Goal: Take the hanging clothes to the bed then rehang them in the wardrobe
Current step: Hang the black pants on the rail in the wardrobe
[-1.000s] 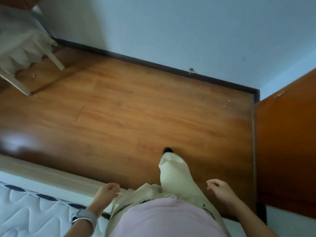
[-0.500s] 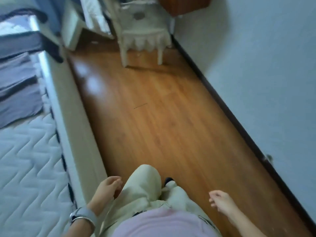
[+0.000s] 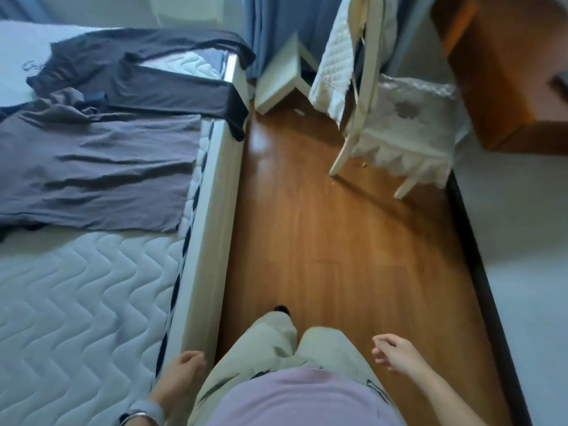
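Bedroom floor [image 3: 338,247] beside the bed [image 3: 92,302]; grey clothes [image 3: 101,167] lie flat on the bed ahead. The left hand [image 3: 181,370] and right hand [image 3: 396,353] hang loosely curled, each grip empty; best lift one garment by its shoulders.

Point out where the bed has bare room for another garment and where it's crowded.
Free: the near stretch of quilted mattress, between the grey shirt and the bed rail. Crowded: the far end, where the grey shirt and a darker garment overlap, the darker one spilling over the rail. The floor strip beside the rail is bare up to the chair.
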